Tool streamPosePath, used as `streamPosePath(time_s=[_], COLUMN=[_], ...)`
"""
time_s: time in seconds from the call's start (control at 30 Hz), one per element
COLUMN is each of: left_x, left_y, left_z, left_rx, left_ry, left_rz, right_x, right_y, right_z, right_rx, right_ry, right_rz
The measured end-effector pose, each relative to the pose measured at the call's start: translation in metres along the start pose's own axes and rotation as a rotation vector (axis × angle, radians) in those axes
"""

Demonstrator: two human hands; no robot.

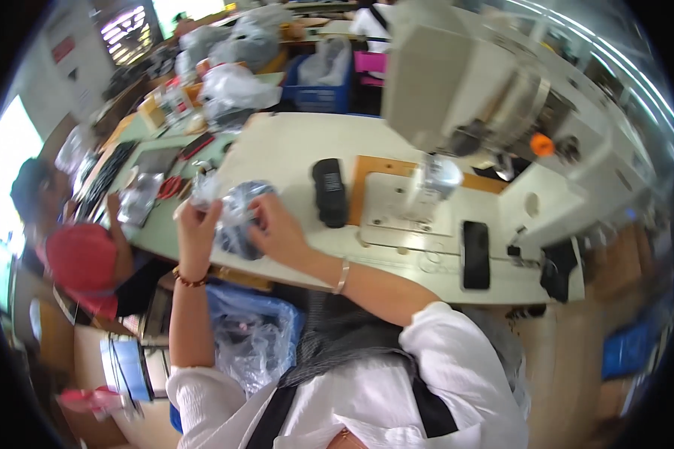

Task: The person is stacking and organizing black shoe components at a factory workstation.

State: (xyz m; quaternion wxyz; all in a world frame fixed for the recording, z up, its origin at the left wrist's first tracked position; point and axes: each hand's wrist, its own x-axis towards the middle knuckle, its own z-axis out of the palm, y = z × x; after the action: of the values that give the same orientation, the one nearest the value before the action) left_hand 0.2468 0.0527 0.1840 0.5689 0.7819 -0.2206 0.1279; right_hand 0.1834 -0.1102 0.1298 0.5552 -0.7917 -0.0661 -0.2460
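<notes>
A clear plastic bag (240, 213) with dark blue-grey contents lies at the left front edge of the sewing table. My left hand (197, 233) is closed on the gathered, crinkled end of the bag, fingers pinched together. My right hand (277, 230) has its fingers curled against the bag's right side and grips it. What exactly is in the bag cannot be made out through the plastic. To the right of my right hand lies a black oblong case (329, 192), apart from it.
An industrial sewing machine (427, 75) takes up the table's right side, with a black phone (475, 254) before it. A blue plastic-lined bin (251, 329) stands below the front edge. At the left, a person in red (82, 258) sits by a green table (161, 228).
</notes>
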Motion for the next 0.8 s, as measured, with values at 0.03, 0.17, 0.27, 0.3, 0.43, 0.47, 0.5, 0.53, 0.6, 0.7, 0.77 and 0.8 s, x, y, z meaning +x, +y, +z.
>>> streamPosePath(time_s=[0.03, 0.17, 0.27, 0.3, 0.43, 0.47, 0.5, 0.53, 0.6, 0.7, 0.77, 0.8], left_x=[-0.003, 0.006, 0.017, 0.016, 0.015, 0.015, 0.018, 0.020, 0.030, 0.043, 0.052, 0.054], left_y=[0.021, 0.046, 0.046, 0.044, 0.032, 0.030, 0.024, 0.024, 0.030, 0.034, 0.031, 0.028], left_z=[0.000, -0.010, 0.006, 0.012, 0.002, -0.003, -0.012, -0.026, -0.051, -0.063, -0.061, -0.054], left_rx=[-0.220, -0.748, -0.712, -0.715, 0.695, 1.018, 1.151, 1.161, 0.837, 0.001, -0.855, -1.069], left_ry=[-0.022, -0.059, -0.010, -0.008, -0.047, -0.098, -0.261, -0.256, -0.653, -0.759, -0.592, -0.397], left_rz=[-0.087, -0.311, -0.184, -0.181, 0.562, 0.800, 0.663, 0.647, 0.035, -0.183, -0.420, -0.563], right_x=[0.004, 0.021, 0.033, 0.038, 0.055, 0.059, 0.063, 0.065, 0.067, 0.071, 0.075, 0.075], right_y=[0.000, -0.007, -0.006, 0.008, 0.010, 0.014, 0.018, 0.020, -0.002, -0.010, -0.013, -0.013], right_z=[-0.004, 0.007, 0.020, 0.023, 0.009, 0.004, -0.001, -0.002, -0.007, -0.005, 0.005, 0.010], right_rx=[0.004, -0.126, -0.375, -0.443, -0.418, -0.417, -0.406, -0.386, -0.403, -0.445, -0.503, -0.502], right_ry=[0.031, -0.080, 0.030, 0.050, -0.184, -0.185, -0.121, -0.070, -0.172, -0.232, -0.204, -0.213], right_rz=[-0.049, -0.275, -0.442, -0.455, -0.344, -0.347, -0.257, -0.171, -0.128, -0.328, -0.436, -0.444])
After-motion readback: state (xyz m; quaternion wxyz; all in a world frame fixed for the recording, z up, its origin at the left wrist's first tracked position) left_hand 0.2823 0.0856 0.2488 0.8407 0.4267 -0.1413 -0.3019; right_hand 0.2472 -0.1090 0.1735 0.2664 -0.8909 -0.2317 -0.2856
